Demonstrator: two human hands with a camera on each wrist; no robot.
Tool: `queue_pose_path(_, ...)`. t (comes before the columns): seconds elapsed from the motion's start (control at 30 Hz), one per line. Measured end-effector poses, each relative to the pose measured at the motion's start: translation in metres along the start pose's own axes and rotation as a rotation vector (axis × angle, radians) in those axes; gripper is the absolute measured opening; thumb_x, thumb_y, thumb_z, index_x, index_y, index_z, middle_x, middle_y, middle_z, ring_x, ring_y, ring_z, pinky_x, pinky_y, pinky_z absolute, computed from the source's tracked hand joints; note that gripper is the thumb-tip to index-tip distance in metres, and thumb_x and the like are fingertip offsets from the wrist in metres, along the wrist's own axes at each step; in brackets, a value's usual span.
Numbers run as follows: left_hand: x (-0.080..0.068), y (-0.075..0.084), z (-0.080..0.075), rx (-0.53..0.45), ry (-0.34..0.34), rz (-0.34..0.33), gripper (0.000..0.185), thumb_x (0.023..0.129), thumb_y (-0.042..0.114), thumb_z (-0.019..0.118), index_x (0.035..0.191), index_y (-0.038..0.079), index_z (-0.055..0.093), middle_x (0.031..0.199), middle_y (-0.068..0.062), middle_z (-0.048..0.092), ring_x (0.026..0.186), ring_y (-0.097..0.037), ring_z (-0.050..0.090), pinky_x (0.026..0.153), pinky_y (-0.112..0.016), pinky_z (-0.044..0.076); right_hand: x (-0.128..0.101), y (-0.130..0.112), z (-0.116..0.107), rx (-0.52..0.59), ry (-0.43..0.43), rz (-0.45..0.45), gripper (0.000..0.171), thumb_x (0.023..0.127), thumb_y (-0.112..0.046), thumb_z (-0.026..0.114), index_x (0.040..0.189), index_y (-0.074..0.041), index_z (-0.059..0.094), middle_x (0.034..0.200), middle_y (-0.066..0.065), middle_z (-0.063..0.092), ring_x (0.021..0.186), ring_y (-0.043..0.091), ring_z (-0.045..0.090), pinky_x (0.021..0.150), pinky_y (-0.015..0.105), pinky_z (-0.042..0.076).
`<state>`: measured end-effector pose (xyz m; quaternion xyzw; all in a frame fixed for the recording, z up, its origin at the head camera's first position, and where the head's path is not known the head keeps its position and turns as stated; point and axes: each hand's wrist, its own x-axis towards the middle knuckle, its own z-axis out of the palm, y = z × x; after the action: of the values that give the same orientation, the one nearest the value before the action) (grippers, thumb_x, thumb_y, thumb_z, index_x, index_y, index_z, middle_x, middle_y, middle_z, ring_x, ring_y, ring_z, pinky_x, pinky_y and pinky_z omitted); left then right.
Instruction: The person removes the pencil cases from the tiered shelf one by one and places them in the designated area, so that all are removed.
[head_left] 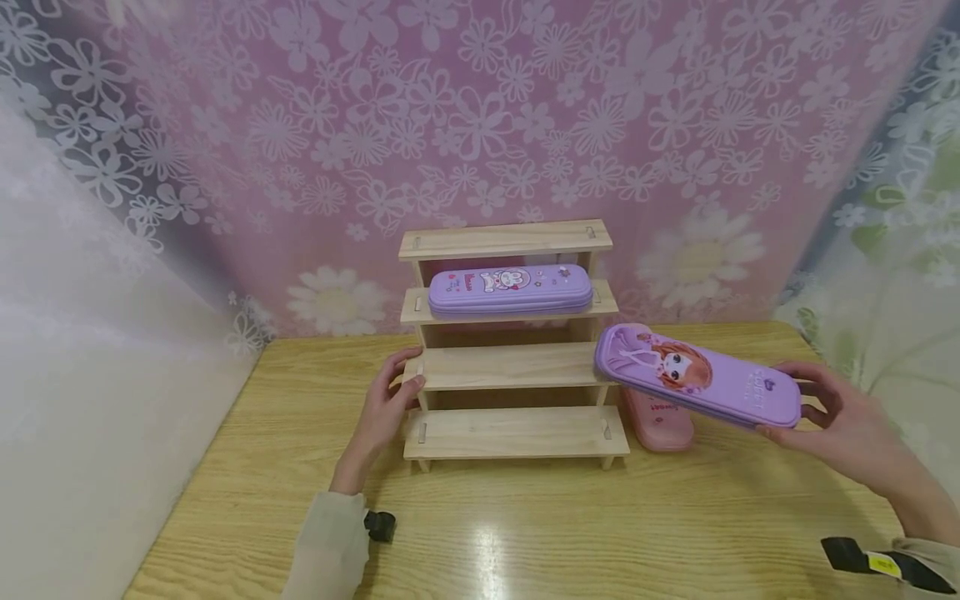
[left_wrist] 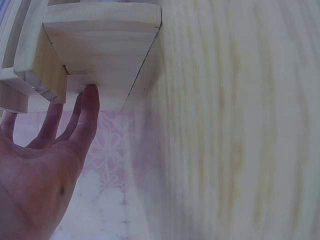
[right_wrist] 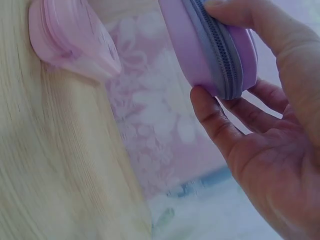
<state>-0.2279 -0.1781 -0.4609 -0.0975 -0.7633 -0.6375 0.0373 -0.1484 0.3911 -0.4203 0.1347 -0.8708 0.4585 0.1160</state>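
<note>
A stepped wooden rack (head_left: 510, 367) stands on the wooden table (head_left: 525, 533). One purple pencil case (head_left: 510, 290) lies on its second shelf from the top. My right hand (head_left: 840, 421) holds a second purple pencil case (head_left: 697, 373) with a cartoon girl by its right end, in the air beside the rack's right side; thumb and fingers (right_wrist: 215, 120) pinch the zipped end (right_wrist: 220, 50). A pink pencil case (head_left: 660, 417) lies on the table under it (right_wrist: 70, 40). My left hand (head_left: 390, 400) rests with straight fingers (left_wrist: 87, 110) against the rack's left side (left_wrist: 95, 50).
A pink floral curtain (head_left: 480, 125) hangs behind the table. A white sheer curtain (head_left: 90, 350) lies along the left edge and a greenish floral one (head_left: 900, 250) along the right. Bare tabletop stretches in front of the rack.
</note>
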Motion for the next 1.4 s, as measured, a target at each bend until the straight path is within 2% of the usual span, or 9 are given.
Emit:
queue_pose_path(0.23, 0.001, -0.001, -0.001, 0.013, -0.002, 0.001, 0.041, 0.105, 0.019, 0.056, 0.146, 0.022, 0.051, 0.142, -0.016, 0.053, 0.111, -0.034, 0.065, 0.085, -0.035, 0.061, -0.013, 0.011, -0.017, -0.020, 0.096, 0.088, 0.080, 0.080, 0.014, 0.077, 0.139, -0.029, 0.045, 0.124, -0.023, 0.047, 0.098, -0.015, 0.053, 0.072, 0.003, 0.048)
queue_pose_path(0.43, 0.000, 0.001, 0.000, 0.015, -0.002, 0.001, 0.041, 0.105, 0.018, 0.056, 0.146, 0.021, 0.050, 0.142, -0.017, 0.053, 0.111, -0.036, 0.065, 0.085, -0.035, 0.061, -0.015, 0.013, -0.021, -0.081, 0.182, 0.228, 0.076, 0.082, -0.001, 0.083, 0.132, -0.042, 0.043, 0.113, -0.029, 0.045, 0.082, -0.016, 0.055, 0.062, 0.007, 0.048)
queue_pose_path(0.6, 0.000, 0.003, 0.001, 0.003, 0.000, 0.001, 0.040, 0.105, 0.017, 0.056, 0.145, 0.021, 0.051, 0.140, -0.017, 0.054, 0.110, -0.032, 0.065, 0.084, -0.033, 0.061, -0.012, 0.016, -0.018, -0.207, 0.251, 0.311, 0.073, 0.083, -0.019, 0.086, 0.142, -0.025, 0.044, 0.105, -0.034, 0.040, 0.078, -0.016, 0.048, 0.058, 0.009, 0.045)
queue_pose_path(0.73, 0.000, 0.002, 0.000, -0.001, 0.002, 0.005, 0.040, 0.105, 0.016, 0.056, 0.145, 0.020, 0.051, 0.140, -0.017, 0.054, 0.108, -0.030, 0.064, 0.083, -0.032, 0.061, -0.009, 0.020, -0.014, -0.239, 0.302, 0.357, 0.071, 0.082, -0.025, 0.087, 0.138, -0.009, 0.046, 0.101, -0.033, 0.040, 0.076, -0.019, 0.045, 0.056, 0.009, 0.046)
queue_pose_path(0.87, 0.000, 0.002, 0.000, -0.008, -0.003, 0.015, 0.041, 0.105, 0.016, 0.056, 0.146, 0.017, 0.050, 0.140, -0.019, 0.053, 0.107, -0.028, 0.065, 0.083, -0.031, 0.060, -0.005, 0.023, -0.009, -0.275, 0.322, 0.416, 0.082, 0.082, -0.032, 0.087, 0.140, 0.004, 0.043, 0.108, -0.012, 0.047, 0.075, -0.020, 0.039, 0.054, 0.010, 0.044)
queue_pose_path(1.0, 0.000, 0.001, 0.001, -0.014, -0.004, 0.013, 0.041, 0.105, 0.016, 0.056, 0.146, 0.017, 0.051, 0.139, -0.019, 0.053, 0.106, -0.028, 0.065, 0.082, -0.030, 0.060, -0.003, 0.027, -0.005, -0.267, 0.321, 0.441, 0.085, 0.083, -0.035, 0.086, 0.142, 0.005, 0.040, 0.113, 0.000, 0.046, 0.074, -0.018, 0.041, 0.053, 0.012, 0.045)
queue_pose_path(1.13, 0.000, 0.000, 0.000, -0.008, 0.004, 0.011, 0.041, 0.105, 0.016, 0.057, 0.145, 0.019, 0.052, 0.138, -0.018, 0.054, 0.106, -0.029, 0.064, 0.080, -0.029, 0.060, -0.003, 0.031, 0.001, -0.219, 0.303, 0.427, 0.072, 0.082, -0.033, 0.087, 0.136, -0.015, 0.043, 0.113, -0.007, 0.044, 0.076, -0.016, 0.045, 0.057, 0.013, 0.046)
queue_pose_path(1.23, 0.000, -0.001, 0.000, -0.002, 0.003, 0.013, 0.041, 0.105, 0.017, 0.057, 0.145, 0.020, 0.051, 0.139, -0.017, 0.054, 0.107, -0.030, 0.064, 0.081, -0.029, 0.060, -0.003, 0.032, 0.004, -0.183, 0.254, 0.412, 0.070, 0.084, -0.032, 0.086, 0.138, -0.026, 0.042, 0.116, -0.003, 0.045, 0.078, -0.015, 0.048, 0.058, 0.014, 0.048)
queue_pose_path(1.4, 0.000, -0.001, 0.000, 0.000, 0.001, 0.014, 0.041, 0.105, 0.019, 0.058, 0.145, 0.021, 0.051, 0.140, -0.017, 0.054, 0.109, -0.032, 0.064, 0.082, -0.030, 0.060, -0.006, 0.033, 0.004, -0.084, 0.127, 0.339, 0.075, 0.091, -0.022, 0.079, 0.153, -0.029, 0.039, 0.117, -0.017, 0.042, 0.086, -0.021, 0.051, 0.063, 0.013, 0.052)
